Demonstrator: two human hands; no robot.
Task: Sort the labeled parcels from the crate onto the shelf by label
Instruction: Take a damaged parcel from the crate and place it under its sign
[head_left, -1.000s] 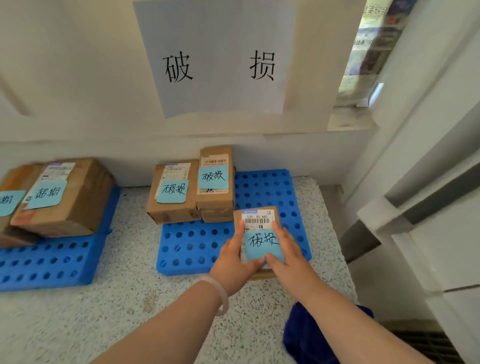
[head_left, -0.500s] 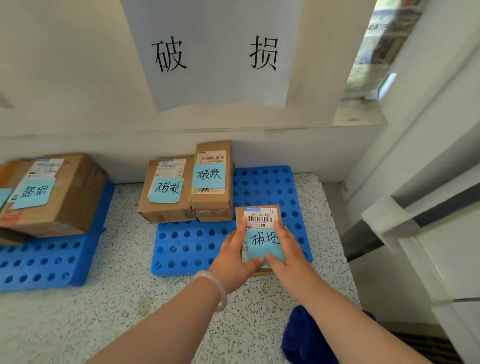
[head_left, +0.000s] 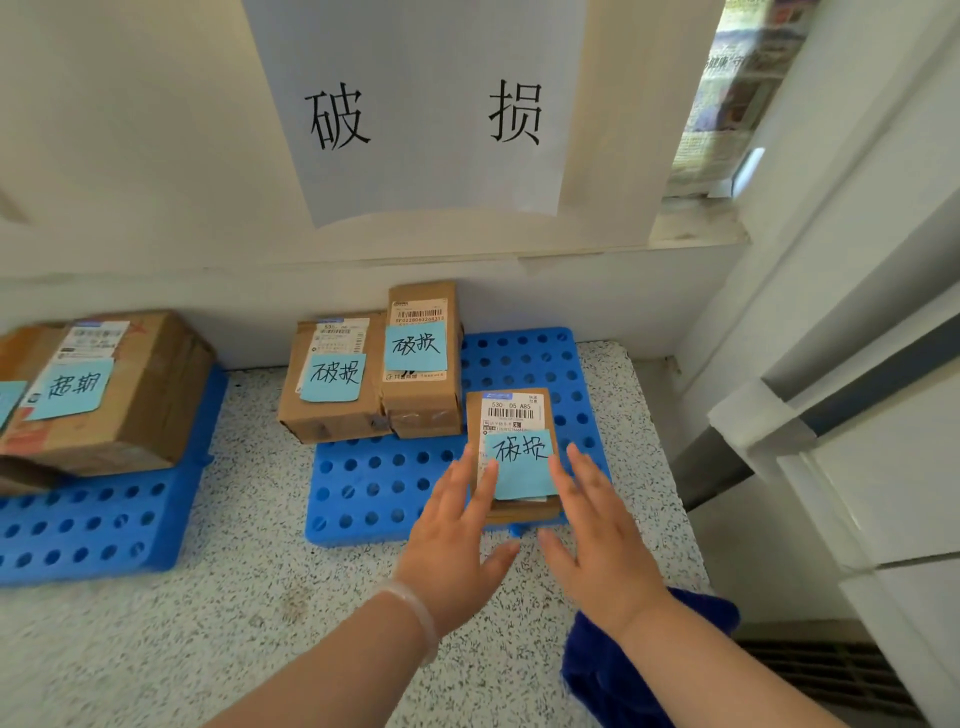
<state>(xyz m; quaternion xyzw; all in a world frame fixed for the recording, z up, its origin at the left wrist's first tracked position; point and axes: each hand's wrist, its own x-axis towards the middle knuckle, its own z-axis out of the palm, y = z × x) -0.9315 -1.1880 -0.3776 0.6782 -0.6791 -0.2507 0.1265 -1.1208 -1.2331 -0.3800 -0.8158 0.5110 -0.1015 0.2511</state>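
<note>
A small cardboard parcel (head_left: 511, 415) with a barcode label and a blue handwritten note lies flat on the blue perforated pallet (head_left: 384, 488), at its front right. My left hand (head_left: 457, 530) hovers at the parcel's left edge with straight fingers. To the parcel's right is my right hand (head_left: 597, 540), fingers spread, holding nothing. Two more parcels (head_left: 332, 374) (head_left: 423, 358) with the same blue note stand at the pallet's back. A white sign (head_left: 415, 114) with two large characters hangs on the wall above them.
At the left, a larger parcel (head_left: 98, 389) with a different blue note sits on a second blue pallet (head_left: 93, 525). A speckled floor (head_left: 208, 623) lies in front. A white wall and frame (head_left: 857, 364) close off the right side. Dark blue cloth (head_left: 613, 670) shows under my right arm.
Both hands have let go of the small parcel and drawn back with fingers spread. The parcel now lies on the pallet.
</note>
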